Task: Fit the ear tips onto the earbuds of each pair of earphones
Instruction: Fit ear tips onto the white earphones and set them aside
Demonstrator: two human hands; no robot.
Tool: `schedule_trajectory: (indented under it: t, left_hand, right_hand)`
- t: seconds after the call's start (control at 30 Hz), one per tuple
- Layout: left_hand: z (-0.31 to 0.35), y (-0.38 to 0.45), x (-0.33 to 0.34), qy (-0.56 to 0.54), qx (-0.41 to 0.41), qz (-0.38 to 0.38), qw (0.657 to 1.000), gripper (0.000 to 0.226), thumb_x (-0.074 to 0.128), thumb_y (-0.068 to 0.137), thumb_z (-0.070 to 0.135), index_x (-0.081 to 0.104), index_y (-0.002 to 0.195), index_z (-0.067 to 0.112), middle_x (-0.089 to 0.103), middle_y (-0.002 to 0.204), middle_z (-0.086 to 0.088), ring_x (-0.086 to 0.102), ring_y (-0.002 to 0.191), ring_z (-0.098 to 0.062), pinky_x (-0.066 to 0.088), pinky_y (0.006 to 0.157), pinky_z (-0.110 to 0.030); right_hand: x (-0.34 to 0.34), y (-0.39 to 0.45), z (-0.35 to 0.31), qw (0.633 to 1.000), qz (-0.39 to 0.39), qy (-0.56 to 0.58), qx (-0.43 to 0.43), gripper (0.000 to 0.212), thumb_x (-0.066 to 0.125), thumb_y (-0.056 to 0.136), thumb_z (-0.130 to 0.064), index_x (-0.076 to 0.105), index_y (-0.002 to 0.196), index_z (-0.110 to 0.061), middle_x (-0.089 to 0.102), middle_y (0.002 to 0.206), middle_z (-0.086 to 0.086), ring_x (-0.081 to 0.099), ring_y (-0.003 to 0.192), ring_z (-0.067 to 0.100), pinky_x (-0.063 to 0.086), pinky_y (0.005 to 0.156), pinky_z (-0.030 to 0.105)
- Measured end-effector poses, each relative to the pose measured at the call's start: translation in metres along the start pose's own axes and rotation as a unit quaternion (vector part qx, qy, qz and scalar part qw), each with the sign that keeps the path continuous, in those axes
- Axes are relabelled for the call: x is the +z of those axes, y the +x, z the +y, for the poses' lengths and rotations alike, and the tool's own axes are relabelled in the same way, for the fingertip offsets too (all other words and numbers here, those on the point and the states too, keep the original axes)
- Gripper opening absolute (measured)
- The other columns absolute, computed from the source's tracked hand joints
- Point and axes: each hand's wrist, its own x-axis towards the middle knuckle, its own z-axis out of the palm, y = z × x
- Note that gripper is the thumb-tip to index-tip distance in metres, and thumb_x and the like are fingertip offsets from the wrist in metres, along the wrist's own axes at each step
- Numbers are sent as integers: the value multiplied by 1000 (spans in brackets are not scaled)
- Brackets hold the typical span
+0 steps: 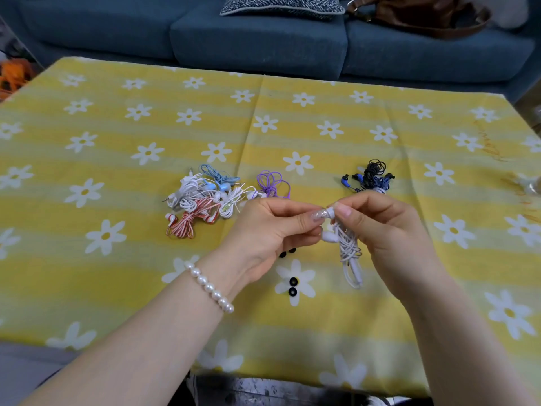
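Above the near table edge, the left hand (272,227) pinches a clear ear tip (321,214) against the white coiled earphones' (348,244) earbud, gripped by the right hand (383,227); misalignment could pop it loose.

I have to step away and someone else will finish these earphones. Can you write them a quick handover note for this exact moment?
Left hand: its grip pinches a clear ear tip against the earbud.
Right hand: holds the white earphones, bundled, pinching the earbud at the top.
On the tablecloth: black ear tips just below the hands; a mixed pile of earphones far left; purple earphones; a dark blue and black bundle far right.
Done: cannot tell which pairs are finished.
Left: seat this tip, do the second white earbud, then the pile.
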Motion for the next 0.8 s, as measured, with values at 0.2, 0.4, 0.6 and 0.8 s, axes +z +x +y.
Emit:
schedule_trajectory:
  t: [0.2,0.4,0.6,0.8]
  left_hand:
    - [1,0,2,-84,-39,-26,995,13,61,65,4,72,70,0,69,63,-6,66,56,-11,58,61,-23]
    - [3,-2,2,-114,-60,-33,991,17,49,82,-8,65,86,-4,69,65,-8,68,61,-11,58,66,-24]
    - [2,-3,3,-95,-59,-19,994,16,53,79,-7,66,85,0,71,67,-8,68,60,-12,58,64,-23]
    - [2,-4,4,-76,-43,11,996,16,53,82,-7,66,83,3,72,68,-9,70,61,-15,58,65,-23]
  right_hand:
    - [1,0,1,1000,15,-11,-7,9,64,75,-13,68,68,-15,67,64,-4,56,64,11,45,61,17]
    - [1,1,1,999,42,-14,-3,10,65,77,-13,69,69,-15,66,64,-1,56,62,9,46,59,16]
    - [2,1,2,999,45,-20,-7,11,65,78,-10,69,69,-14,67,65,0,57,63,9,46,59,15]
    - [2,1,3,997,62,-45,-24,20,65,80,-7,70,65,-20,67,63,-2,57,63,12,46,58,17]
